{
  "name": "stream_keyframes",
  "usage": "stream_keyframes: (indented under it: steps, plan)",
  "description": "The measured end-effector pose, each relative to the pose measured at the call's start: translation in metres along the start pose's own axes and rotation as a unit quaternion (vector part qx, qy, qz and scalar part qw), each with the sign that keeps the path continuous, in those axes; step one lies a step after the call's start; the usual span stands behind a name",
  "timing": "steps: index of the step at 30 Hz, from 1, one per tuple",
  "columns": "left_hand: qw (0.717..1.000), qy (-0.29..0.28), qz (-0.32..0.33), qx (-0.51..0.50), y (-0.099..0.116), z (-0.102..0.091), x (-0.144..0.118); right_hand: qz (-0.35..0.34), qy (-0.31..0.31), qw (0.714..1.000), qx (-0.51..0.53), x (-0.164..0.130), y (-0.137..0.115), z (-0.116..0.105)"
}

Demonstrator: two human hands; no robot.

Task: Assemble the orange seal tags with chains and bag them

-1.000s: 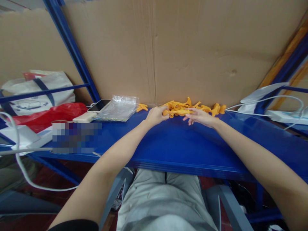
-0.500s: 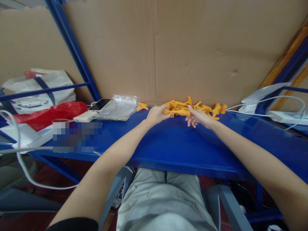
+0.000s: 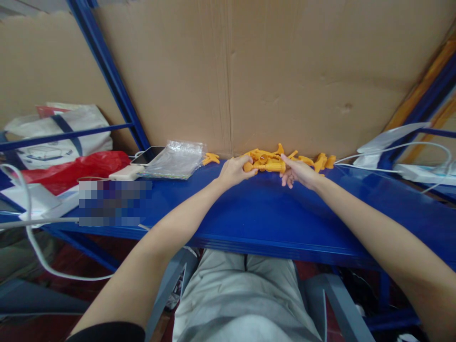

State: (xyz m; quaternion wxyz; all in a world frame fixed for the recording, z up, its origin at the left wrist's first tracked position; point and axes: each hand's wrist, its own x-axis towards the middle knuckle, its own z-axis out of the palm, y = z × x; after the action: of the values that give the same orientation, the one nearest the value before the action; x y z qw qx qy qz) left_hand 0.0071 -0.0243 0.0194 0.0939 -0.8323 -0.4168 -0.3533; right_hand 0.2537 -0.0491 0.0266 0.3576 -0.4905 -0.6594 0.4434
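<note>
An orange plastic piece point(image 3: 272, 165) with a ribbed, cylinder-like body and a rounded left end lies level between my hands, just above the blue tabletop. My left hand point(image 3: 235, 171) pinches its rounded end between thumb and fingers. At the opposite end, my right hand point(image 3: 298, 173) has its thumb against the piece, with the other fingers curled below. Right behind it lies a pile of more orange plastic parts point(image 3: 280, 148), partly covered by the held piece and my hands. A loose orange branched part point(image 3: 211, 158) rests to the left of my left hand.
Behind the blue table point(image 3: 263, 213) stands a cardboard wall point(image 3: 285, 71). Left are a clear plastic bag point(image 3: 178, 160), a phone point(image 3: 148, 155), a red bag point(image 3: 78, 170) and a blurred-out patch. White cables point(image 3: 377, 167) run along the right side.
Both hands have shifted slightly right with the orange piece. My right thumb now sits at the piece's right end. The pile behind looks unchanged.
</note>
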Motion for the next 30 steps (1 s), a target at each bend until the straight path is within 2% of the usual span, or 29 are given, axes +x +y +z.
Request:
stream_keyframes:
  steps: [3, 7, 10, 13, 16, 19, 22, 25, 30]
  plan:
    - [1.0, -0.001, -0.006, -0.004, -0.001, 0.001, 0.001, -0.007, -0.006, 1.0, -0.018, -0.003, -0.004, -0.004]
    - [1.0, -0.003, -0.004, -0.008, -0.004, 0.002, 0.002, -0.076, 0.015, 0.996, -0.041, -0.007, -0.008, -0.008]
    - [1.0, -0.003, -0.006, -0.006, -0.003, 0.0, 0.001, -0.099, 0.019, 0.994, -0.04, -0.008, -0.008, -0.004]
    - [1.0, 0.008, 0.003, -0.004, -0.001, -0.001, -0.001, -0.077, 0.021, 0.997, -0.016, -0.007, -0.007, 0.002]
    - [1.0, 0.009, 0.011, -0.006, 0.0, -0.002, -0.001, -0.026, 0.029, 0.999, -0.015, -0.006, -0.008, 0.005]
    - [1.0, 0.004, 0.013, -0.005, 0.0, -0.001, 0.0, -0.001, 0.007, 0.999, -0.041, -0.007, -0.009, 0.001]
    - [1.0, 0.016, 0.015, -0.006, -0.002, 0.002, 0.002, -0.045, -0.015, 0.998, -0.047, -0.009, -0.011, -0.006]
    - [0.999, 0.032, 0.026, -0.02, -0.005, 0.005, 0.002, -0.106, -0.011, 0.994, -0.031, -0.012, -0.013, -0.011]
    - [0.996, 0.059, 0.045, -0.039, -0.008, 0.009, 0.0, -0.126, -0.008, 0.991, -0.042, -0.015, -0.016, -0.008]
